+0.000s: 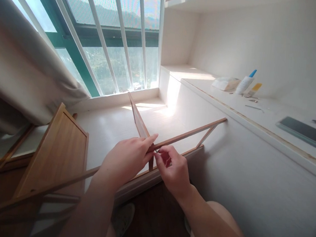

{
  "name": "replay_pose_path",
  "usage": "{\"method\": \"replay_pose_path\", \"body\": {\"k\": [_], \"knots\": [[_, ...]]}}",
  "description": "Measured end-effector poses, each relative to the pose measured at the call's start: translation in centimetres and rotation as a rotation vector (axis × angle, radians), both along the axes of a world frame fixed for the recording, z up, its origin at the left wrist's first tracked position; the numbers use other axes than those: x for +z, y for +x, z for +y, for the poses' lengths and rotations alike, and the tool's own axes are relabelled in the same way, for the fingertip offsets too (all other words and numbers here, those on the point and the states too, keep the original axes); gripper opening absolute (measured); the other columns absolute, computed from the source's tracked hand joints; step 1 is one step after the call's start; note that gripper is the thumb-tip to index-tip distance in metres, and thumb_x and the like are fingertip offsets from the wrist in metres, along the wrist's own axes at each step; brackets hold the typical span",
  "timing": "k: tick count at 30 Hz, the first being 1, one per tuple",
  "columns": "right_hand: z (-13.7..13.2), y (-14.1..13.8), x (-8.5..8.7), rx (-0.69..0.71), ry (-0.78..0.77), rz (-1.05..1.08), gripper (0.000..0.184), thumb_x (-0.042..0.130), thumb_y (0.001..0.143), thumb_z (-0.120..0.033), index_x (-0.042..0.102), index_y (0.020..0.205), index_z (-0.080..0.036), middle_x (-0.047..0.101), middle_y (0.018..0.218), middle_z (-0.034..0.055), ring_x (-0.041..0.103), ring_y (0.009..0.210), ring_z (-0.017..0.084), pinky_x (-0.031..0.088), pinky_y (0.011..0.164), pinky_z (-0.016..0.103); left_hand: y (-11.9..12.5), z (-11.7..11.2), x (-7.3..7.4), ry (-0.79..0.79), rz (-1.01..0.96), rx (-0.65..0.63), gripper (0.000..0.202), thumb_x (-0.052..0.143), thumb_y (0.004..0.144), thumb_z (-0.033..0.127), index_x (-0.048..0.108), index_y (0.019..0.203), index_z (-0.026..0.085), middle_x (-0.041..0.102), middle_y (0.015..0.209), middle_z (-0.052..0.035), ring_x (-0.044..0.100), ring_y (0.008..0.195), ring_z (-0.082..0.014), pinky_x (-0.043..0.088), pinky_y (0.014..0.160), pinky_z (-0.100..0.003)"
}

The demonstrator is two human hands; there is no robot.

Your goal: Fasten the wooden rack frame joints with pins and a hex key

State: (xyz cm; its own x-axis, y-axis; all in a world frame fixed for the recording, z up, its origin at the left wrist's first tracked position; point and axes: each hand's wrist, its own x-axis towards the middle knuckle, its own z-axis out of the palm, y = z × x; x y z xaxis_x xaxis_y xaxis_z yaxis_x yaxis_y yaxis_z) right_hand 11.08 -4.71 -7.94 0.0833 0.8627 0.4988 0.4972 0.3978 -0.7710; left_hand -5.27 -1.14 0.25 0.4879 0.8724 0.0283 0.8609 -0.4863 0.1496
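A slim wooden frame (191,133) runs across the middle of the view, its long rail passing under my hands. Around the joint where a slatted upright panel (138,117) meets that rail, my left hand (127,159) is closed, index finger along the wood. Just right of it, my right hand (173,169) pinches a small dark piece at the joint between thumb and fingertips. The piece is too small and covered to name; it seems to touch the wood beside my left fingertips.
A wooden panel (60,150) leans at the left beside a curtain (26,61). On the white counter (218,98) at right lie a white bottle with blue tip (244,85), a yellow-topped item (255,90), small metal parts (253,100), a hex key (254,107) and a dark flat device (307,132).
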Motion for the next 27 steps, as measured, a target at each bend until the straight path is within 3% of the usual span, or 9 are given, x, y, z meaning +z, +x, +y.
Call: {"method": "replay_pose_path", "body": {"k": [10, 14, 21, 27], "knots": [[0.13, -0.26, 0.75, 0.008, 0.114, -0.131, 0.016, 0.057, 0.096, -0.023, 0.063, 0.082, -0.02, 0.059, 0.067, -0.0011, 0.052, 0.06, 0.013, 0.039, 0.062, 0.026, -0.14, -0.01, -0.24, 0.003, 0.003, -0.002, 0.051, 0.049, 0.1, 0.038, 0.044, 0.15, 0.038, 0.078, 0.113, -0.0019, 0.074, 0.1, -0.029, 0.05, 0.076, -0.037], [0.26, -0.41, 0.81, 0.003, 0.082, -0.154, 0.028, 0.056, 0.096, -0.025, 0.054, 0.069, -0.02, 0.053, 0.063, -0.0021, 0.046, 0.058, 0.012, 0.033, 0.06, 0.026, -0.1, 0.0, -0.31, 0.022, 0.004, -0.011, 0.05, 0.049, 0.099, 0.036, 0.045, 0.149, 0.038, 0.078, 0.114, -0.0015, 0.074, 0.099, -0.0288, 0.051, 0.075, -0.036], [0.31, -0.5, 0.59, 0.044, -0.028, -0.147, 0.036, 0.049, 0.1, -0.029, 0.046, 0.066, -0.02, 0.047, 0.059, -0.0033, 0.041, 0.054, 0.011, 0.028, 0.059, 0.027, -0.19, -0.01, -0.27, 0.021, -0.012, 0.001, 0.042, 0.048, 0.1, 0.039, 0.052, 0.142, 0.037, 0.077, 0.117, -0.0025, 0.074, 0.102, -0.0292, 0.053, 0.078, -0.038], [0.56, -0.15, 0.87, 0.113, -0.114, -0.085, 0.044, 0.039, 0.106, -0.036, 0.051, 0.066, -0.02, 0.053, 0.059, -0.0011, 0.048, 0.055, 0.013, 0.031, 0.059, 0.027, -0.07, -0.09, -0.19, -0.006, -0.042, 0.012, 0.037, 0.049, 0.1, 0.038, 0.055, 0.136, 0.038, 0.077, 0.119, -0.002, 0.074, 0.105, -0.0294, 0.053, 0.08, -0.038]]}}
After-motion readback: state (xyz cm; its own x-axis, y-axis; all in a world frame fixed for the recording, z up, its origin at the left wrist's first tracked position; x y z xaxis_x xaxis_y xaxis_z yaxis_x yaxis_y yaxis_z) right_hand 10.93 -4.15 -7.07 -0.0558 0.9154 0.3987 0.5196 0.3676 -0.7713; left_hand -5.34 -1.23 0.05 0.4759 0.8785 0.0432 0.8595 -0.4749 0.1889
